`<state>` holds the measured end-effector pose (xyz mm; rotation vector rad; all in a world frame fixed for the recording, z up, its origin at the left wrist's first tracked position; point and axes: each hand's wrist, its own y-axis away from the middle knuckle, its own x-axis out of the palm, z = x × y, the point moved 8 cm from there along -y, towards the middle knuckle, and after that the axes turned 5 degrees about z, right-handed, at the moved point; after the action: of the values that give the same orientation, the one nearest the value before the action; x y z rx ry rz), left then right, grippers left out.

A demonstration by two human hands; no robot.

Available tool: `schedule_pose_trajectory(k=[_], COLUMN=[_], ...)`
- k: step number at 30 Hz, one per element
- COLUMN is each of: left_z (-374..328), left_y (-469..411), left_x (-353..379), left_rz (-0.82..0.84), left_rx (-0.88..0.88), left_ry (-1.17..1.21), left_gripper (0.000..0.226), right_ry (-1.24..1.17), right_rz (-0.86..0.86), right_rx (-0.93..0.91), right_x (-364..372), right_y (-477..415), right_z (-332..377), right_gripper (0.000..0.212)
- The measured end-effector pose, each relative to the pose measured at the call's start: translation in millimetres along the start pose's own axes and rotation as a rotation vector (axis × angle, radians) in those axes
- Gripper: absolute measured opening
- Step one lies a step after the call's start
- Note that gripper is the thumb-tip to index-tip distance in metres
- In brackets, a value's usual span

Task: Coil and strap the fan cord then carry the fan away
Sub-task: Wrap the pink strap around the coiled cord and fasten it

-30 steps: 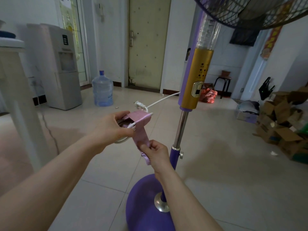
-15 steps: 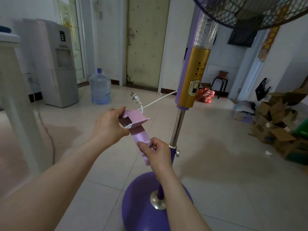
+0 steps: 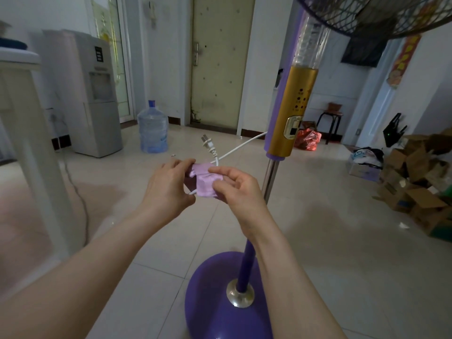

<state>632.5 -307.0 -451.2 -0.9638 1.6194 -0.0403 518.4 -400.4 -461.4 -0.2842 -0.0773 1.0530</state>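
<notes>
Pinching in from both sides now, the 2 hands meet at chest height over the floor with the bundle between them. The left hand [image 3: 168, 189] is clenched on the coiled cord [image 3: 193, 191], fingers over the top, thumb under, and only a sliver of white loop shows below that thumb. The right hand [image 3: 238, 189] grasps the pink strap [image 3: 206, 183], thumb and forefinger pressing the fabric down against the coil. So the strap sits wrapped around the bundle, directly between the 2 grips, touching both.

Key relation: the strap's free end lies on the right grip's side, and the bundle's long axis runs roughly up and down between the thumbs. My read is the right hand is the one placed to press the strap closed while the left simply anchors; whether the strap has fastened, I cannot tell.

Above the grips, the plug [image 3: 207, 143] pokes up and away, and the white lead runs off rightward toward the fan pole [image 3: 270, 178], slightly slack. The pole stands just right of the right grip, near enough to knock a knuckle. The purple base [image 3: 212, 297] sits below the right forearm. Left of the left grip there is open floor; a white table leg [image 3: 34, 152] stands well apart.
</notes>
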Motion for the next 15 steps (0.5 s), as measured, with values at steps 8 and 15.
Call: schedule_pose_trajectory(k=[8,15], left_z=[-7.1,-11.5], left_y=[10.7,17.8], left_x=[3.7,9.0], left_rz=[0.019,0.012], left_rx=[0.016,0.003], left_ry=[0.013,0.102], left_gripper=[0.078,0.075], right_ry=[-0.014,0.128], right_rz=[-0.095,-0.451], right_rx=[-0.004,0.036], right_x=[-3.9,-15.0], right_y=[-8.1,-7.4], right_z=[-15.7,-39.3], right_gripper=[0.018,0.036])
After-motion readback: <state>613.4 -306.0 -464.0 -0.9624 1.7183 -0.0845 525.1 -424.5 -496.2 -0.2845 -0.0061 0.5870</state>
